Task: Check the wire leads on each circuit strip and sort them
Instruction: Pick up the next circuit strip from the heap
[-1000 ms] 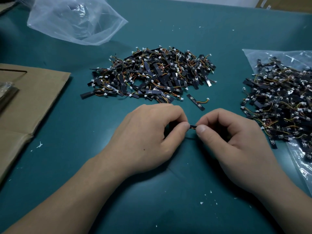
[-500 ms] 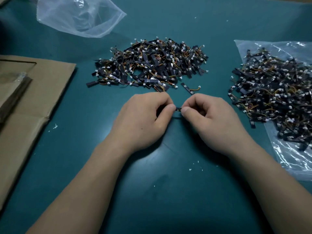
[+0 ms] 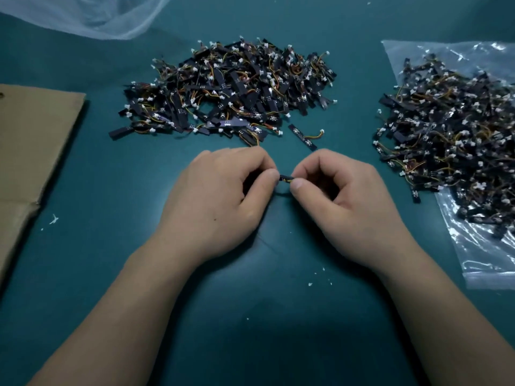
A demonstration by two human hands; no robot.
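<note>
Little has changed over the last second. The same circuit strip is still pinched between both hands, just in front of the middle heap of strips on the green counter. The left hand has its grip closed tight, thumb and forefinger on the strip's left end. The right hand has its grip closed the same way on the other end, and the remaining fingers of both hands are curled under. Only a short dark stretch of strip shows between the fingertips, a touch more than a moment ago. The wire leads are hidden inside the hands, so their condition cannot be read. The hands have kept their place in front of the heap, and the shift in the view looks like the head moving, not the work.

For the task this reads as a check in progress rather than a sorting move, since the strip has gone to neither side. A lone strip lies at the middle heap's near right edge. A second heap sits on a plastic bag well to the right of the middle heap, and cardboard lies well to its left. Which heap takes checked pieces cannot be told.
</note>
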